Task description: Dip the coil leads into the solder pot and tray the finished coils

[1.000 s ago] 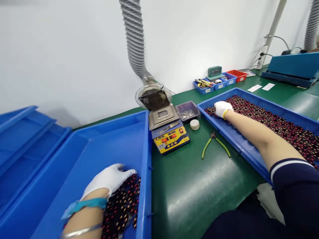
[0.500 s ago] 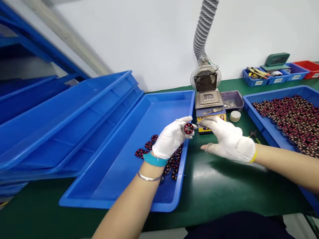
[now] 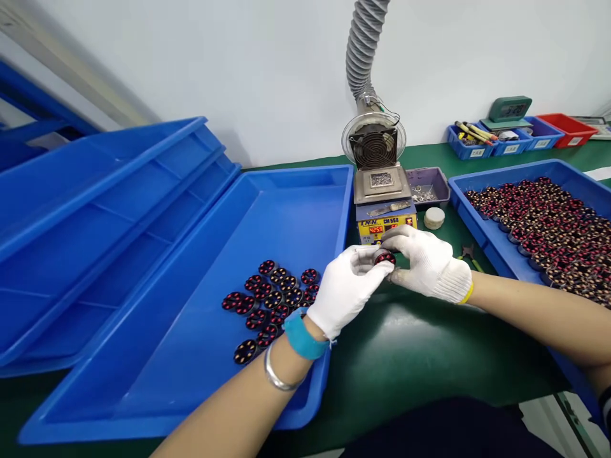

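A small round motor stator, a dark ring with red coils, is held in front of the solder pot. My left hand, in a white glove, grips it between thumb and fingers from the left. My right hand, also gloved, has its fingers curled over the stator's right side, thumb below; the exact contact is partly hidden. Beneath my left arm, the blue tray bears several similar stators, some with red coils and some copper-coloured.
Behind my hands stands the solder pot under a grey extraction hose. A purple bin, a round white tub and green-handled cutters lie nearby. Another blue tray full of stators is at right; stacked trays lean at left.
My right hand has come in to the stator from the right. My left hand has turned, tilting the stator's coil face. The view has shifted, uncovering more stators in the left tray.
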Tool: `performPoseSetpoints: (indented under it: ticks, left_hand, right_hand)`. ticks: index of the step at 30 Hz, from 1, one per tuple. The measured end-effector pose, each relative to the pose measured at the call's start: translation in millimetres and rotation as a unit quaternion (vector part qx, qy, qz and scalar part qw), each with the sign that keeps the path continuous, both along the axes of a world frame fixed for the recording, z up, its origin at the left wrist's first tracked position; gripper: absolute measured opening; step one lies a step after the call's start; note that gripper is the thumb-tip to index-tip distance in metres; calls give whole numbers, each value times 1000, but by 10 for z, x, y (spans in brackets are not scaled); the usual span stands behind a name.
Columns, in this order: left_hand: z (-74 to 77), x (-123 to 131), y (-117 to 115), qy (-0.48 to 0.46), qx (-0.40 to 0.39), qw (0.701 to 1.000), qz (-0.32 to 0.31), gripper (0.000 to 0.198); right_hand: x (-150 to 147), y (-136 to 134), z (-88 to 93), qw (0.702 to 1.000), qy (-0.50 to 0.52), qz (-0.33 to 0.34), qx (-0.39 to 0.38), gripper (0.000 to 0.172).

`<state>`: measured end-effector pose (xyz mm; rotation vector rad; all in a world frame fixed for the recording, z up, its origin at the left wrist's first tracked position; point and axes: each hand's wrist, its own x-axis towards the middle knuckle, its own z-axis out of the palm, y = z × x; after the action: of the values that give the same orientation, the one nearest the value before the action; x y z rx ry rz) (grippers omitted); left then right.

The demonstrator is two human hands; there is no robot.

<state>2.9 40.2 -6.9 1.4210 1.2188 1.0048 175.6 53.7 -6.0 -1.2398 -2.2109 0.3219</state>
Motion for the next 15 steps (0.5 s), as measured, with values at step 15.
performPoseSetpoints:
  ticks: [15]
  left_hand:
    - [-60,11,44,185,45,982,4,37]
  right_hand:
    - [172,68,191,983,-171,-9,-61,18]
